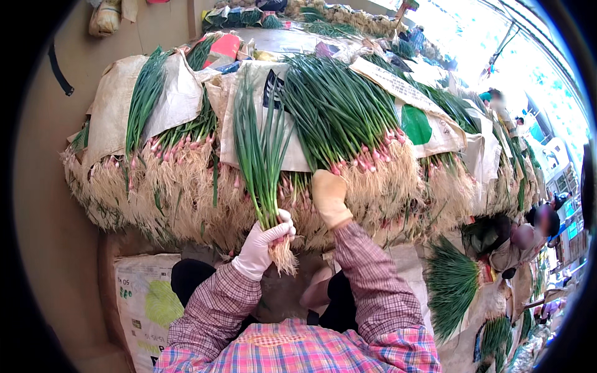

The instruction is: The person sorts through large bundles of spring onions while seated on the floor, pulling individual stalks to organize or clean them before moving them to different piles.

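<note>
My left hand (264, 245), in a white glove, is closed around a bunch of spring onions (264, 155) just above the roots. Their long green leaves point away from me, and the pale roots (283, 256) hang below the fist. My right hand (329, 196), in a yellowish glove, is at the bulb end of a large fanned pile of spring onions (342, 105), by its left edge. Its fingers curl down out of sight among the bulbs and roots, so their grip is hidden. The pile rests on a white printed sack (239, 102).
More bundles of spring onions (146, 99) lie under and between sacks along the heap, with roots (180, 193) hanging over its near side. On the floor at right lies another fan of spring onions (451, 289). A person (528, 239) works beyond it. A printed sack (146, 298) lies at lower left.
</note>
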### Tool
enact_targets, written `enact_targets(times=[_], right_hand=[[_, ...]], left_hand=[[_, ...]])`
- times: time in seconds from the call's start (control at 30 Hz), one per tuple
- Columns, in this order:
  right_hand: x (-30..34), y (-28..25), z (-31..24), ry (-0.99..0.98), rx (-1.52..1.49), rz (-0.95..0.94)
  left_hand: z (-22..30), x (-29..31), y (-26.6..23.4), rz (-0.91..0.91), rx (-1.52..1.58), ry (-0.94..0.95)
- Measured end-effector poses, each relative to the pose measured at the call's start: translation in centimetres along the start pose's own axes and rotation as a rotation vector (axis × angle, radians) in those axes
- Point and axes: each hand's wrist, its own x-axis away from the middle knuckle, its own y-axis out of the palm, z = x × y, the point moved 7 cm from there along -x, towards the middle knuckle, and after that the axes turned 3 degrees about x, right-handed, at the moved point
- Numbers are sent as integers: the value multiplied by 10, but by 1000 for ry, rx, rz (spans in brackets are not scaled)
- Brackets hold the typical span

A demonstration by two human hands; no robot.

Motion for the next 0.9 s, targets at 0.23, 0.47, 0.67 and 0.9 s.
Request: enact_targets(times=[0.23,0.47,0.67,0.9], right_hand=[[77,-2,-28,40,-888,-186],[69,60,-30,563,-2031,-507],[84,40,-37,546,-2075,-504],[62,-44,-12,-47,-324,433]], left_hand=[[-34,-4,-14,168,0,-135],[-31,2,-7,186,42,-197],[-29,8,6,-70,172,-269],[-4,12,13,0,121,-126]])
